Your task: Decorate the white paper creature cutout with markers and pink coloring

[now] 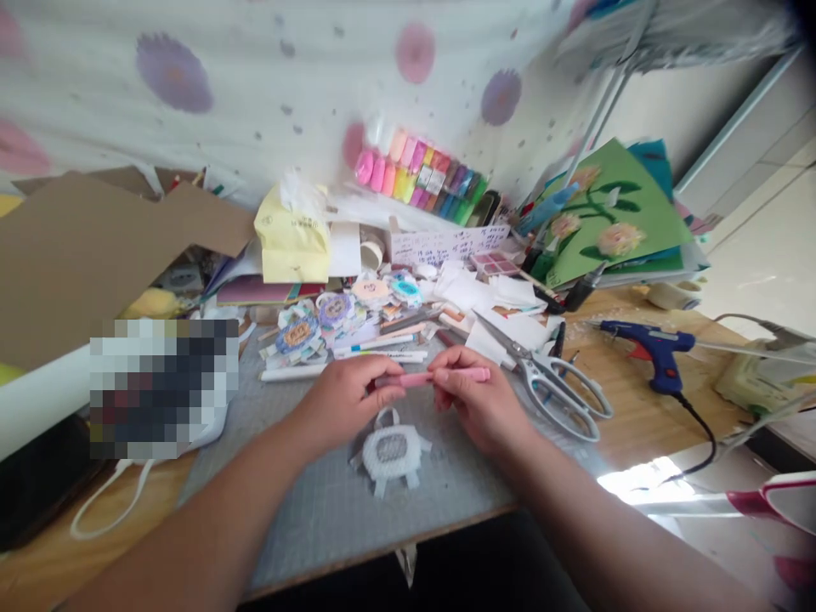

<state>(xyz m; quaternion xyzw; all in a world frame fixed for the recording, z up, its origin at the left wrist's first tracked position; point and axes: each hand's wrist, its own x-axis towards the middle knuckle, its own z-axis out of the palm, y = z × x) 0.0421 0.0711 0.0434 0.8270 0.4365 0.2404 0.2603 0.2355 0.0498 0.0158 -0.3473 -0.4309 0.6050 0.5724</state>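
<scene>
Maybe, as left hand (341, 398) and right hand (479, 404) pinch the pink pen (416, 380), a slack grip could drop it, marking the nearby cutout (393, 449).

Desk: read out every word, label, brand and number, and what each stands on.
Nothing reads surely.
White card: handwriting with digits, too blurred.
Yellow packet: dark characters, too small.
White label on the multicoloured pack: too small.
Green sheet: faint corner marks, too blurred.
Peach cutout: central marks, too blurred.
</scene>
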